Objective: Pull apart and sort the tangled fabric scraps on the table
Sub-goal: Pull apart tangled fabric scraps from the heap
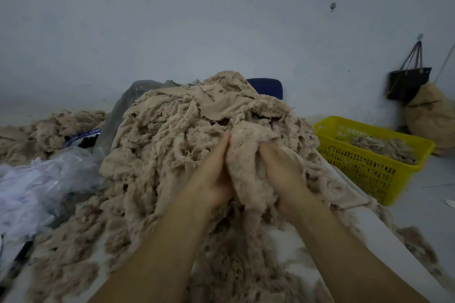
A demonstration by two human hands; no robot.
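Note:
A big heap of tangled beige fabric scraps (pixel 177 130) covers the white table (pixel 290 251) in front of me. Both hands are at its right front slope, around one bunched clump of beige scraps (pixel 246 155) lifted a little from the heap. My left hand (pixel 214 174) lies against the clump's left side with fingers pointing up and the thumb tucked into the fabric. My right hand (pixel 283 172) grips the clump's right side, its fingertips buried in the cloth.
A yellow plastic basket (pixel 369 167) holding some beige scraps stands at the right, beyond the table edge. Clear plastic bags and white fabric (pixel 37 179) lie at the left. More beige scraps (pixel 49 130) sit far left. A dark bag (pixel 406 81) hangs on the wall.

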